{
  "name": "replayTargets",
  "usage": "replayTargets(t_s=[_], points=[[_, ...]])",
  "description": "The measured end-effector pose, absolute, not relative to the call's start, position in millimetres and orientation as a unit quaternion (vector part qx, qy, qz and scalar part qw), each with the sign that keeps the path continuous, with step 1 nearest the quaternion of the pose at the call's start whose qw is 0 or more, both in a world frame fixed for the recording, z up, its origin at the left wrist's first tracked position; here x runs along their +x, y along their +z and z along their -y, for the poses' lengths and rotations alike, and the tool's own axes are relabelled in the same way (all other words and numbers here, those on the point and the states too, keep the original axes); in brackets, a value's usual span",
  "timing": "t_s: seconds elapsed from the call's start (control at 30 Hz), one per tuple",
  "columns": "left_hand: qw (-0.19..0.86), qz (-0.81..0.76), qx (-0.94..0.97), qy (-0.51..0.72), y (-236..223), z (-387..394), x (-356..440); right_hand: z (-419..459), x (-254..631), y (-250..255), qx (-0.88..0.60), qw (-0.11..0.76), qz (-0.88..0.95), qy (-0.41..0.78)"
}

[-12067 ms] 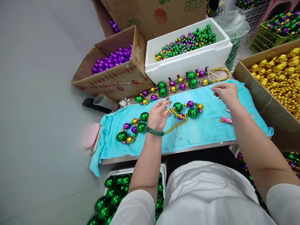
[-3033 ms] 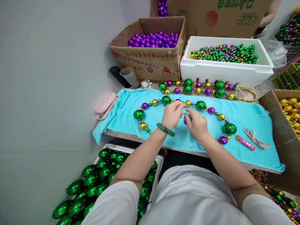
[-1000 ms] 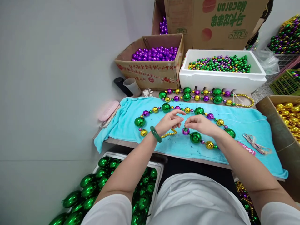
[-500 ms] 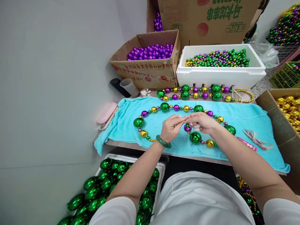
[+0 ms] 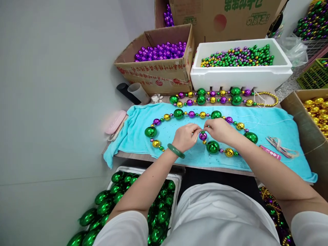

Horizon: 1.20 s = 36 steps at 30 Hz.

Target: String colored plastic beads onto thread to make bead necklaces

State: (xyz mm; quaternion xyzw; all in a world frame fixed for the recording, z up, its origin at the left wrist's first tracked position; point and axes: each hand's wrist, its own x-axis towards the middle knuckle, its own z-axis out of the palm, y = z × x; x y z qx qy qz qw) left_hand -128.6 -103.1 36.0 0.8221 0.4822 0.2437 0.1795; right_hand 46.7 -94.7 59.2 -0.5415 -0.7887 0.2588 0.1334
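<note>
Turquoise towel (image 5: 135, 136), bead necklace (image 5: 212, 147) looped on it. My left hand (image 5: 186, 137) and right hand (image 5: 219, 130) are close together, fingertips pinched closed on the necklace's end by a small green bead (image 5: 203, 132); thread detail too fine to tell.

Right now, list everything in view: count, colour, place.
Towel: one, turquoise, on table
Table: one, brownish, beneath towel
Working strand: one, multicoloured, on towel
Doubled strand: one, multicoloured, behind towel
Cardboard boxes: three, brown, back and right
Foam box: one, white, back
Tub: one, white, below table
Loose beads: countless, mixed, in containers
Cylinders: two, black, translucent, back left
Case: one, pink, table's left
Unclear item: one, pink, towel's right
Bag: one, clear, back right
Crate: one, yellow-green, far right
Bangle: one, green, left wrist
Left hand, right hand: two, bare, at working strand
</note>
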Motion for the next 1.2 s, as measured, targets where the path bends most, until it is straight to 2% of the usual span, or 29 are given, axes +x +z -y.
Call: replayTargets(t_s=[0.1, 0.2, 0.33, 0.43, 0.6, 0.9, 1.2], points=[[0.231, -0.501, 0.813, 0.184, 45, 96, -131, 93, 47, 66, -0.508, 0.039, 0.834, 0.211], [0.381, -0.538, 0.733, 0.165, 50, 90, -134, 91, 47, 74, -0.498, 0.006, 0.848, 0.18], [0.615, -0.532, 0.545, 0.202, 48, 86, -136, 95, 43, 83, -0.54, 0.048, 0.828, 0.143], [0.688, -0.524, 0.422, 0.271, 43, 86, -135, 109, 36, 82, -0.562, 0.099, 0.808, 0.146], [0.723, -0.49, 0.346, 0.343, 41, 85, -134, 134, 23, 62, -0.544, 0.115, 0.81, 0.187], [0.732, -0.461, 0.415, 0.281, 45, 88, -143, 136, 21, 29, -0.538, 0.108, 0.816, 0.183], [0.73, -0.452, 0.464, 0.218, 39, 89, -145, 140, 12, 21, -0.558, 0.075, 0.807, 0.178]])
